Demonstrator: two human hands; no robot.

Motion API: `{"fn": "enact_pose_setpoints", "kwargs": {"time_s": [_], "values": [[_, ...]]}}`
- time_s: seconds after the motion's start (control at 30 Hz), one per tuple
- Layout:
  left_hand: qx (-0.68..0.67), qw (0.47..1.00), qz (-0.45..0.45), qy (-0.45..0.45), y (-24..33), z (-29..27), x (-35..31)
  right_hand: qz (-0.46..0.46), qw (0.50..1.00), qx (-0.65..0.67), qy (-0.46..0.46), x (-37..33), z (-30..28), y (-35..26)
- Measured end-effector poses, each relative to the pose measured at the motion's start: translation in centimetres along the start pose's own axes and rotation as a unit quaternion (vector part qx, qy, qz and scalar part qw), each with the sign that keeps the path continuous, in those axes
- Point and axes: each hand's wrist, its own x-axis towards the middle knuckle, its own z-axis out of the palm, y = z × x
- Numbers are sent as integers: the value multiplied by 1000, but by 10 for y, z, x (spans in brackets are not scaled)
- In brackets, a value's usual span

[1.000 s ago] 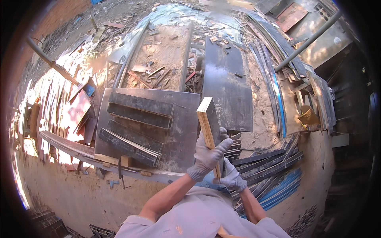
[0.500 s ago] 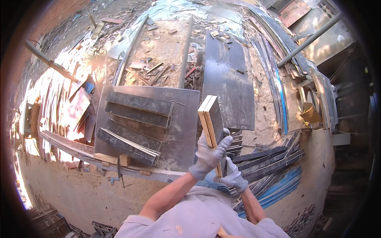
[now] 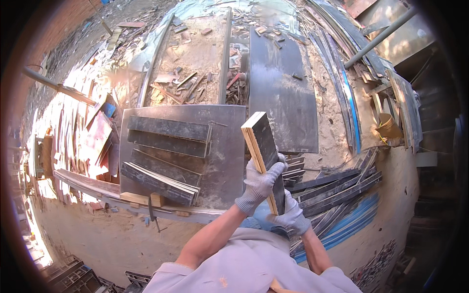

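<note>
A short stack of plywood strips [image 3: 266, 141], black-faced with pale layered edges, stands tilted upright in front of my body. My left hand [image 3: 264, 183], in a grey knit glove, wraps round the middle of the stack. Lower down, my right hand [image 3: 292, 216], gloved alike, grips its bottom end; some of its fingers are hidden. To the left, on a dark board [image 3: 227, 146], lie an upper stack of black plywood strips [image 3: 168, 136] and a lower stack of strips [image 3: 161, 181] lying askew.
A wooden block [image 3: 157, 199] and a metal clamp-like piece [image 3: 151, 210] sit at the board's front edge. Long black strips [image 3: 337, 193] and blue-edged strips [image 3: 354, 224] are piled right. Beyond stands a large dark panel [image 3: 283, 97]; a grey pole [image 3: 381, 39] slants at upper right.
The strips in my hands now sit closer together, their top ends more even. My right hand has shifted slightly at the bottom end. The whole view has moved a little.
</note>
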Motion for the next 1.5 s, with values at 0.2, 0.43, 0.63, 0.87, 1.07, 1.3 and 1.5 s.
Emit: {"fn": "enact_pose_setpoints", "kwargs": {"time_s": [0.2,0.43,0.63,0.87,1.07,1.3,1.5], "values": [[-6,999,-48,12,-12,-4,30,-43,996,-17,82,12,2,-3],[-84,990,-114,-5,-37,-18,68,66,989,-102,78,22,-9,14],[-168,961,-220,7,-74,-29,110,116,970,-184,111,34,-17,34],[162,941,-240,173,-157,-69,204,263,911,-299,103,121,-57,24],[373,884,-248,135,-192,-141,289,265,896,-349,68,192,-64,12],[272,902,-270,201,-154,-93,301,258,899,-344,82,212,-74,15],[521,826,-202,75,-149,-96,310,258,902,-337,86,215,-76,15]]}}
